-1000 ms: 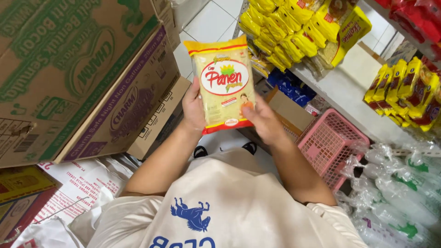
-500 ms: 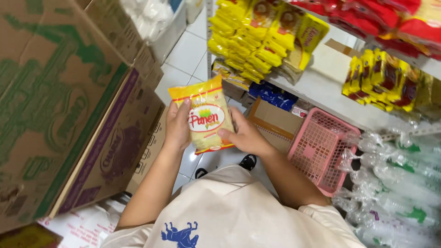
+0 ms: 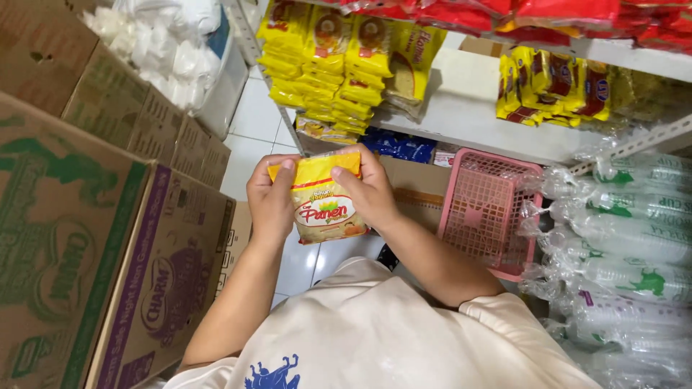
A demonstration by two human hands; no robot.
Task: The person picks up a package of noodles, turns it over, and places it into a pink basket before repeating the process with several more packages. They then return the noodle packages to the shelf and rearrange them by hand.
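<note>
Cardboard boxes (image 3: 108, 238) stacked along the left edge, white bagged goods (image 3: 162, 50) behind them at top left. Left hand (image 3: 270, 198) closed on the left side of a yellow packet (image 3: 326, 198), thumb hooked over its top corner. Packet held upright mid-air, over the tiled floor (image 3: 252, 122), in front of the shelf (image 3: 468, 108). Right hand (image 3: 367, 191) clamps the packet's right side, fingers curled across the top edge. Versus a second ago: packet sits lower and nearer the body, hands have crept up to the top edge and cover more of the front, so both hands now work the top seam rather than just showing the pack. Yellow packs (image 3: 339, 57) piled on the shelf's left end, pink basket (image 3: 483, 209) below its front edge, clear wrapped cups (image 3: 627, 238) at right.
</note>
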